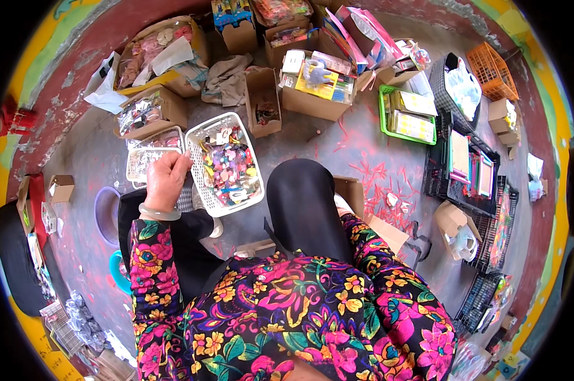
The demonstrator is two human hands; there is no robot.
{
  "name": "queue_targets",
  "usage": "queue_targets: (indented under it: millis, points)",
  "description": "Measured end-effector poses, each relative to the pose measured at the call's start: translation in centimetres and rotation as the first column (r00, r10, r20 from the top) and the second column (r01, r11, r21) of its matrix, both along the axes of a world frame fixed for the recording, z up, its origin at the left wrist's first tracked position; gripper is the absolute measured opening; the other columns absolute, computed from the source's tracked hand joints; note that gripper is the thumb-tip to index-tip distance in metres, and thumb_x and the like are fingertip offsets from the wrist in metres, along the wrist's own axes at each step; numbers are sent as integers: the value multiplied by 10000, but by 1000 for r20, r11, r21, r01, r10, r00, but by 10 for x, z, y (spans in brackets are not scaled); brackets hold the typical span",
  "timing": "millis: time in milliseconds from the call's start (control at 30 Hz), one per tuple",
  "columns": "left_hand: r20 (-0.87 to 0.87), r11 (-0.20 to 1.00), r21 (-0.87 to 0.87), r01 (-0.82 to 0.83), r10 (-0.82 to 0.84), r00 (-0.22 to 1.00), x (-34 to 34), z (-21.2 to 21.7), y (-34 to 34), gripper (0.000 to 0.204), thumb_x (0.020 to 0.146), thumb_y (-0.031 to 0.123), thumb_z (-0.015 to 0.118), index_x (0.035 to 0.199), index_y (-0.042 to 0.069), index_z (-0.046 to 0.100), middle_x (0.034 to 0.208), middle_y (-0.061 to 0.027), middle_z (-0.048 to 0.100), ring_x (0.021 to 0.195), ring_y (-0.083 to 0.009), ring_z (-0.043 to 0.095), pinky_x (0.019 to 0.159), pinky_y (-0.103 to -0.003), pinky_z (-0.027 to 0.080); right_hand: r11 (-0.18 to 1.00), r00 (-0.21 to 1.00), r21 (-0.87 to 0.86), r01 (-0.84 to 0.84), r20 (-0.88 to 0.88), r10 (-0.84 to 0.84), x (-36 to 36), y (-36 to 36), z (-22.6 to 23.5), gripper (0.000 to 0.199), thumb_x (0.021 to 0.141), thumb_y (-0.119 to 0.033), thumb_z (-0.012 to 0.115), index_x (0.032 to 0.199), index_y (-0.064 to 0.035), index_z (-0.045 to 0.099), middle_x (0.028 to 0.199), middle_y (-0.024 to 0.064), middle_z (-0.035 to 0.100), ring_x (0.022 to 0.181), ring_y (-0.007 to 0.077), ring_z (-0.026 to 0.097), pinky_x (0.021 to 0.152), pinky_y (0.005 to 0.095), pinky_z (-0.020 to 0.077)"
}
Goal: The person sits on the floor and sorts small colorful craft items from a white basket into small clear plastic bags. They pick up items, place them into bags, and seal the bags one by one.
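My left hand (167,178), with a pale bangle on its wrist, is closed on the left rim of a white plastic basket (197,184). Many small colourful trinkets (226,166) fill the basket, which sits left of my raised right knee. Behind my left hand, another white basket (138,170) holds clear packets. My right forearm (363,238) runs beside my right thigh. Only a sliver that may be my right hand (341,204) shows past the knee, so its fingers are hidden. An open cardboard box (349,188) stands just beyond it.
Cardboard boxes of goods line the far side, one with packaged toys (315,101). To the right stand a green basket (384,122), black crates (434,168) and an orange crate (490,71). Red scraps (385,190) litter the floor. A purple basin (107,216) lies at left.
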State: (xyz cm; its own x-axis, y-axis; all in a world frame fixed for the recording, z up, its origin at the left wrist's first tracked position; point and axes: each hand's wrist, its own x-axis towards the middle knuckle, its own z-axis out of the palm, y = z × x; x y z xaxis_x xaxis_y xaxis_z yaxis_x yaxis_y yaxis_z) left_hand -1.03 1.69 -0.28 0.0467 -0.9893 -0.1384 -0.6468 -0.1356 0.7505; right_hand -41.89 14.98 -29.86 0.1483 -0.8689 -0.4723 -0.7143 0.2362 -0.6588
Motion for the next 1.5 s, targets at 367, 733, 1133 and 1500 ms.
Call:
queue_targets:
  millis: [367, 733, 1133, 1500]
  points:
    - [26, 999, -34, 39, -38, 999, 1, 1, 0, 278, 876, 203, 543, 730, -20, 620, 603, -25, 565, 541, -66, 462, 503, -231, 377, 997, 972, -13, 77, 224, -72, -14, 11, 16, 207, 779, -145, 541, 960, -63, 600, 966, 153, 590, 940, 246, 535, 839, 344, 414]
    - [102, 995, -61, 81, -75, 992, 5, -4, -1, 277, 872, 203, 542, 727, -22, 615, 579, -32, 547, 541, -83, 467, 519, -253, 386, 996, 995, 29, 90, 33, -91, -14, -2, 23, 212, 781, -151, 540, 962, -60, 601, 966, 157, 590, 941, 250, 537, 839, 346, 415]
    - [140, 996, -20, 83, -79, 987, -1, 3, 0, 253, 863, 174, 539, 724, -29, 596, 612, -90, 585, 559, -125, 523, 546, -273, 417, 993, 993, 43, 111, -41, -109, -17, 0, 22, 217, 783, -159, 539, 965, -57, 601, 966, 160, 591, 942, 255, 538, 838, 348, 416]
    - [137, 991, -80, 104, -93, 986, -4, 6, 0, 259, 851, 171, 555, 682, -26, 565, 567, -105, 526, 505, -158, 459, 503, -303, 382, 989, 987, 44, 139, -89, -134, -19, 3, 23, 222, 784, -165, 538, 966, -55, 601, 967, 164, 592, 943, 260, 540, 838, 350, 418]
